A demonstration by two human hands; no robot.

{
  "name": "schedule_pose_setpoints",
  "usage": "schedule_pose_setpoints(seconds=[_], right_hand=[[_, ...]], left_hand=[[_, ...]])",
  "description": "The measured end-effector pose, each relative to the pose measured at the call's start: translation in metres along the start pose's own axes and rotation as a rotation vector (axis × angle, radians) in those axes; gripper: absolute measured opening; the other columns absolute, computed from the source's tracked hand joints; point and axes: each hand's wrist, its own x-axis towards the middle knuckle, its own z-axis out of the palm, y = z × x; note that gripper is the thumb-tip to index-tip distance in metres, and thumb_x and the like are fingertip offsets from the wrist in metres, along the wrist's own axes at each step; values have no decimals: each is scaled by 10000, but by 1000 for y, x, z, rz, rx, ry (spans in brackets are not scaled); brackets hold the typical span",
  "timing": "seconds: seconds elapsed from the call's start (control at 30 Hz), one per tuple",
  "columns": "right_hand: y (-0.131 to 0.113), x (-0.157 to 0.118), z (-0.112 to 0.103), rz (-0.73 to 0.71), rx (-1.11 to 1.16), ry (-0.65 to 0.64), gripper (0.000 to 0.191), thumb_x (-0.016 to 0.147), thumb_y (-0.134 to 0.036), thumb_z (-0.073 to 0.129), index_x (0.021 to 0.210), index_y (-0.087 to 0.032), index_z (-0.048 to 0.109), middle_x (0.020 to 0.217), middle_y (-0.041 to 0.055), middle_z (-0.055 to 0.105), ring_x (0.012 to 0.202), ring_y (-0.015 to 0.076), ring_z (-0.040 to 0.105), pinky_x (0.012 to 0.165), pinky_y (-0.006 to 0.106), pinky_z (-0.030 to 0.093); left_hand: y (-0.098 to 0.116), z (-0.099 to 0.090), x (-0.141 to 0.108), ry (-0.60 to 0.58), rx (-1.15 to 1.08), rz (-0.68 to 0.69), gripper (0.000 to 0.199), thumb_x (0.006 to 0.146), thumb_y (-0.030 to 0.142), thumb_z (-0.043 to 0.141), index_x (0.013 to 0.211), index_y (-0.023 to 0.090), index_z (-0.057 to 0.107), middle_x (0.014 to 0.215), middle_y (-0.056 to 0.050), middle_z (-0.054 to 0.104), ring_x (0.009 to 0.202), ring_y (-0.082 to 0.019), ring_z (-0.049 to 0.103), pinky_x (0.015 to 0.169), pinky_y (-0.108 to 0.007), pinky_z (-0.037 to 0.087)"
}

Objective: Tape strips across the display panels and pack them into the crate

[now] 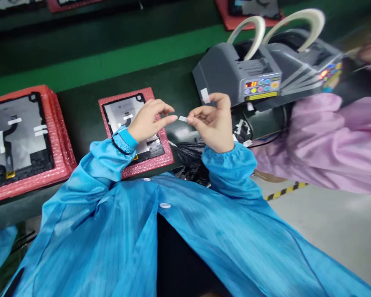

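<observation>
I'm holding a small white strip [182,119] by one end in the right hand [215,127], long axis pointing at the left hand [149,119]. Left is hovering just beside, fingers narrowly parted.

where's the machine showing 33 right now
In the head view, the machine stands at upper right, just beyond the right hand, with a similar machine to its right.
</observation>
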Motion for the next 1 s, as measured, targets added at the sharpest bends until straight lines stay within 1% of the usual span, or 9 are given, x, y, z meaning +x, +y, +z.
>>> schedule_pose_setpoints(seconds=[0.1,0.2,0.3,0.43,0.5,0.6,0.7,0.87,1.0], right_hand=[[4,8,22,10,44,-159,583,695,-496,768,1049,-284,357,729,-57,625,614,130,594,629,322,533],[16,14,28,38,79,-229,597,688,-480,780,1075,-276,375,791,-36,644,680,133,623,672,316,555],[23,18,28,102,126,-212,579,673,-390,808,1056,-274,390,849,-32,646,712,122,625,672,293,557],[18,20,37,298,198,-87,517,641,-238,820,969,-254,422,827,-42,618,689,103,607,639,260,545],[14,21,44,362,218,-56,491,635,-190,810,937,-248,427,797,-50,603,675,99,602,624,252,538],[16,23,53,374,217,-65,486,633,-157,794,927,-250,419,735,-71,580,681,101,604,620,240,529],[28,26,59,373,198,-80,500,627,-146,785,939,-248,409,700,-81,568,691,106,611,621,239,519],[57,31,67,388,124,-136,498,618,-184,771,961,-229,412,693,-71,584,648,117,613,593,257,500],[70,31,71,327,1,-197,505,604,-276,772,939,-231,397,633,-86,580,523,99,566,529,242,466]], left_hand=[[-4,-1,-7,-18,-7,-41,349,922,483,496,829,174,628,828,-38,651,851,-175,581,853,-336,431],[-12,-1,-16,-7,-12,-121,324,932,432,493,777,170,604,806,-36,646,827,-169,579,815,-316,439],[-17,-1,-22,19,-23,-204,260,930,361,504,784,168,598,822,-30,650,819,-160,580,802,-303,443],[-14,-2,-26,22,-40,-295,229,928,322,500,783,173,595,833,-25,655,834,-155,585,799,-293,447],[-13,-2,-27,26,-52,-321,231,927,321,498,777,173,592,833,-25,656,837,-153,588,795,-289,450],[-14,0,-29,41,-67,-353,235,919,331,507,770,169,591,818,-24,655,819,-151,588,780,-286,456],[-20,6,-31,40,-19,-421,233,900,335,531,752,165,592,801,-34,648,818,-168,582,795,-314,461],[-28,20,-34,30,204,-529,200,873,314,566,754,158,610,911,-98,624,1027,-285,523,918,-460,417],[-32,28,-36,-2,239,-571,196,873,307,572,774,145,618,970,-131,587,1120,-347,464,956,-521,376]])
